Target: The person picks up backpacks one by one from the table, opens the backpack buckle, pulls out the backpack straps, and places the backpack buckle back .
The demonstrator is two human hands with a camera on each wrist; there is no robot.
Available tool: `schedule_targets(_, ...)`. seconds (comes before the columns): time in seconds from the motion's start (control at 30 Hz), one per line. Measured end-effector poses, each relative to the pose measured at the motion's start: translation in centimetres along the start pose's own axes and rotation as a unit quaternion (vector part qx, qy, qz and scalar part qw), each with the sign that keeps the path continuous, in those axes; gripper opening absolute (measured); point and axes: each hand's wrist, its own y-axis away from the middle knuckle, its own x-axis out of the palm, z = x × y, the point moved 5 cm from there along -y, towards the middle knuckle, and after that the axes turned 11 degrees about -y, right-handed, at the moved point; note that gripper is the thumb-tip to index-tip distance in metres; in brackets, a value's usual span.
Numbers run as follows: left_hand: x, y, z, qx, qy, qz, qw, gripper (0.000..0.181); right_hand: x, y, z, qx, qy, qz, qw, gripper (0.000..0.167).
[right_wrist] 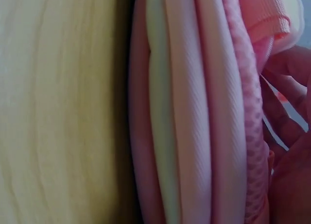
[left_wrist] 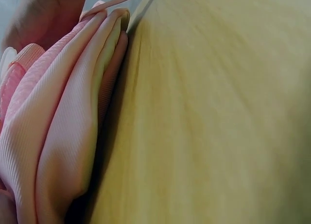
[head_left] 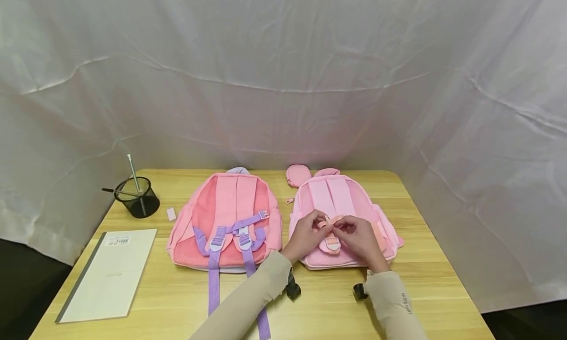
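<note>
A light pink backpack [head_left: 305,202] lies on the table with its shoulder straps facing up. Over its lower middle, my left hand [head_left: 307,235] and right hand [head_left: 361,236] meet and pinch a peach webbing strap [head_left: 337,221] between their fingertips. Just below the fingers is a white strap adjuster [head_left: 333,242] threaded with the same webbing. In the left wrist view the backpack's side [left_wrist: 68,131] fills the left, with part of a hand [left_wrist: 51,15] above it. Layered piping [right_wrist: 223,117] and curled fingers [right_wrist: 286,122] show in the right wrist view; the pinch itself is hidden there.
A coral backpack [head_left: 226,197] with purple straps [head_left: 214,286] lies to the left. Beyond are a black mesh pen cup [head_left: 143,204], a small white eraser-like block [head_left: 171,213] and a notebook [head_left: 108,276]. A round pink pouch [head_left: 298,175] sits behind the light pink backpack.
</note>
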Motion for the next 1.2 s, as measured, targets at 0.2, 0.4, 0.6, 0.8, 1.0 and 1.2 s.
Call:
schedule_targets(0.2,0.1,0.1,-0.2,-0.004,-0.006,-0.010,0.9999,0.022,0.2,0.2,0.7,-0.034,0.066,-0.019,0.9971,0.012)
schedule_targets(0.4,0.0,0.2,-0.2,-0.007,-0.018,-0.018,0.9996,0.023,0.4,0.2,1.2,-0.080,0.112,-0.047,0.9894,0.008)
schedule_targets(0.6,0.2,0.1,-0.2,-0.006,-0.020,-0.037,0.9991,0.018,0.5,0.2,1.4,-0.095,0.132,-0.082,0.9834,0.008)
schedule_targets(0.8,0.2,0.1,0.0,-0.009,-0.011,-0.044,0.9989,0.019,0.3,0.2,0.8,-0.075,0.131,-0.096,0.9839,0.008)
schedule_targets(1.0,-0.2,0.1,-0.2,-0.006,-0.009,-0.041,0.9991,0.020,0.4,0.2,0.8,-0.089,0.105,-0.081,0.9871,0.014)
schedule_targets(1.2,-0.1,0.1,-0.1,-0.007,-0.015,-0.037,0.9992,0.020,0.5,0.4,1.2,-0.126,0.090,-0.062,0.9860,0.014)
